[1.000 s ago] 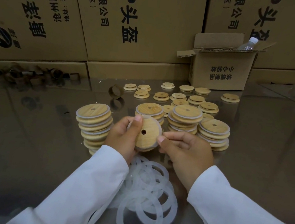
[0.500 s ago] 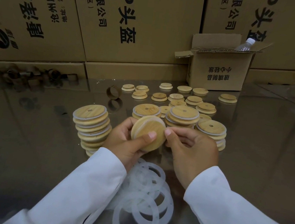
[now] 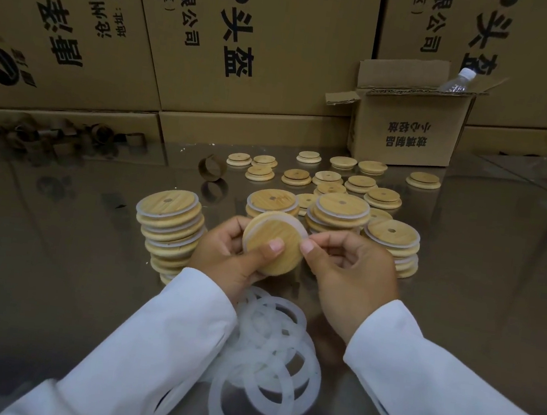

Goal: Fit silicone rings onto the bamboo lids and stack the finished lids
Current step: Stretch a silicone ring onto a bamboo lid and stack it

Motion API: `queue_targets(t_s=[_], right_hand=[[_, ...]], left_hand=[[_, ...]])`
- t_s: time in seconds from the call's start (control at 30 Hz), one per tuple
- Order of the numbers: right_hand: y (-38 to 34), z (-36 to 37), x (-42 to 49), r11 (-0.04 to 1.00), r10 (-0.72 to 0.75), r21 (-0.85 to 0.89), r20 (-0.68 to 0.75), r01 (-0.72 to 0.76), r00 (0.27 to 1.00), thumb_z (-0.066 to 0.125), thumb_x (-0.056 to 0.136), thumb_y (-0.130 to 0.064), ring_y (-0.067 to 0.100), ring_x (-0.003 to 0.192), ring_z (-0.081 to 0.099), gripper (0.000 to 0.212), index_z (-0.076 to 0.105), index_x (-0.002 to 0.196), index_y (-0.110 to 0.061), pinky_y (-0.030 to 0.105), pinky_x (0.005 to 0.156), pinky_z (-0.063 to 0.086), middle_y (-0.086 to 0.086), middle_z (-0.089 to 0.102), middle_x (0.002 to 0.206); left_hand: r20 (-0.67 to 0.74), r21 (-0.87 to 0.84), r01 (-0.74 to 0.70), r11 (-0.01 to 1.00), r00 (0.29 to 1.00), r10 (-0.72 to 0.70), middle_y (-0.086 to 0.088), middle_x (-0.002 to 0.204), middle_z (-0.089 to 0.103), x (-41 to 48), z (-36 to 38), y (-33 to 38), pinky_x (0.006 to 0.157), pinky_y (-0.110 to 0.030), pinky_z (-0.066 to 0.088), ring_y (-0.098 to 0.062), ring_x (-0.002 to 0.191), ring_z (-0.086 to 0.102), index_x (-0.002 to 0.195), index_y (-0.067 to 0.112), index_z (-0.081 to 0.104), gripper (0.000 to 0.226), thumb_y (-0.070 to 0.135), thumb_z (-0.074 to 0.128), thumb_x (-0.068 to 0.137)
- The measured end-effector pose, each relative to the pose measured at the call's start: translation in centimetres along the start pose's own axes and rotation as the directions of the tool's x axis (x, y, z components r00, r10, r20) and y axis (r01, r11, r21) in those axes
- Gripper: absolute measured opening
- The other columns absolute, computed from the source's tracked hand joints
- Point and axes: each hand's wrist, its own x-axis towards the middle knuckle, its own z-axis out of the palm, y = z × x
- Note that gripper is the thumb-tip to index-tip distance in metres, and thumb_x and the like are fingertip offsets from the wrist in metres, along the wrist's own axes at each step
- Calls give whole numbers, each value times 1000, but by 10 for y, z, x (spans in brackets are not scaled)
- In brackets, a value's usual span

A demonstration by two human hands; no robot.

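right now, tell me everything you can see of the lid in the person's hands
The bamboo lid is a round, pale wooden disc with fine grain, held above the table and tilted so one flat face looks at the camera. The left hand grips it, thumb pressed across that face; no hole shows there. A translucent white silicone ring lies around its upper and right rim, and the right hand pinches that ring at the lid's right edge.
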Motion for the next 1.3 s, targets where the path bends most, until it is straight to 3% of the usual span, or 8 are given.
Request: queue_targets(t_s=[0.33, 0.5, 0.73, 0.9, 1.0, 1.3], right_hand=[[-4, 0, -5, 950, -203, -239, 18, 202, 979, 65, 83, -22, 3, 66, 55, 21, 54, 69, -34, 8, 53, 42, -10, 59, 62], [-3, -1, -3, 977, -139, -147, 99, 153, 985, 65, 83, -15, 10, 63, 59, 22, 57, 78, -35, 22, 63, 51, -12, 62, 73], [-2, 2, -1, 989, -87, -107, 99, 98, 991, 62, 85, -8, 13, 68, 60, 26, 55, 76, -32, 28, 68, 52, -7, 62, 76], [-5, 2, 3, 1000, 30, -14, 108, -28, 994, 58, 87, -5, 8, 61, 53, 26, 53, 75, -27, 18, 61, 44, -2, 61, 76], [-7, 0, 5, 997, 72, -6, 103, -72, 992, 58, 87, -5, 8, 64, 54, 25, 54, 76, -27, 19, 64, 45, -1, 62, 78], [-9, -2, 2, 996, 89, -17, 149, -88, 985, 63, 85, -8, 6, 62, 55, 20, 54, 78, -26, 18, 63, 44, -1, 63, 79]], left_hand=[[21, 18, 25, 1000, 999, -25, -5, 82, 74, 0, -3, -2, 63, -29, 57, -21, 80, 71, 89, 14, 65, 37, 24, 71, 53], [-7, 43, 32, 999, 999, -32, -4, 81, 74, 2, -6, -2, 62, -29, 57, -21, 80, 71, 90, 15, 65, 39, 25, 71, 53], [-7, 81, 15, 997, 1000, -14, 0, 75, 74, 2, -5, -2, 55, -23, 55, -15, 72, 71, 86, 14, 64, 27, 18, 69, 60], [-1, 114, -3, 993, 1000, 3, 1, 74, 73, 2, -6, 2, 54, -21, 54, -13, 70, 70, 86, 14, 63, 14, 7, 66, 74], [19, 166, -47, 985, 999, 45, 5, 73, 72, 1, -6, 5, 52, -17, 52, -9, 69, 69, 87, 17, 63, 16, 8, 66, 75], [-29, 175, -89, 980, 995, 96, 9, 69, 72, 1, -8, 1, 52, -18, 53, -6, 68, 69, 86, 19, 62, 15, 9, 67, 76]])
